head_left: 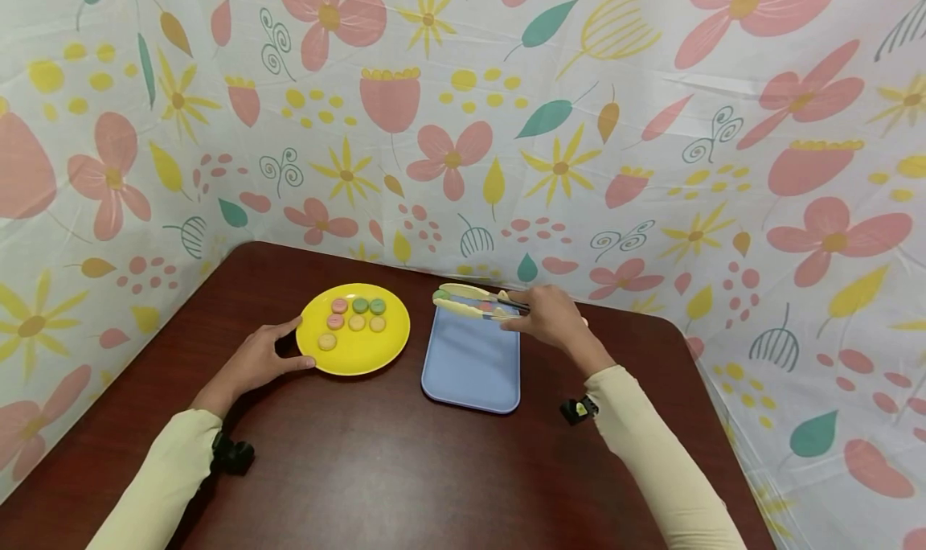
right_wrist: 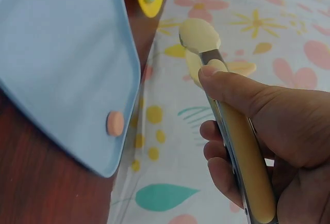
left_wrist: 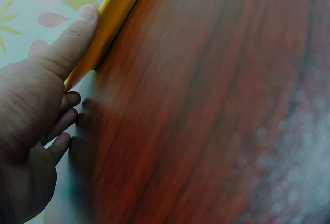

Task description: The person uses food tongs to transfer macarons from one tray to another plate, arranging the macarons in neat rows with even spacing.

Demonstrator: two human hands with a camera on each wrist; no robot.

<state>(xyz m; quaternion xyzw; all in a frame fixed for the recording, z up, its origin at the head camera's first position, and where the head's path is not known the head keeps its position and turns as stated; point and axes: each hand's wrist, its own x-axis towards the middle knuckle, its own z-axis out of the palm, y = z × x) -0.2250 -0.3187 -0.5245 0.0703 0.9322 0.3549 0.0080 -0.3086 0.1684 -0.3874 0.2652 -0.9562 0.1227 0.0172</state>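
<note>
My right hand (head_left: 550, 317) grips a pair of cream-tipped tongs (right_wrist: 234, 136), thumb along one arm and fingers round the other. The tongs reach left over the far end of the blue tray (head_left: 473, 365), their arms apart. A pale green piece (head_left: 440, 294) shows at their tips in the head view; I cannot tell whether they pinch it. On the tray, near a corner, lies a pink round cookie (right_wrist: 115, 123). My left hand (head_left: 260, 357) touches the left rim of the yellow plate (head_left: 376, 353), thumb and index finger spread. Several small pink, green and yellow cookies (head_left: 357, 322) sit on the plate.
The plate and tray stand side by side on a dark wooden table (head_left: 405, 469), a narrow gap between them. A flower-printed cloth (head_left: 463, 172) hangs close behind the table's far edge and along its sides.
</note>
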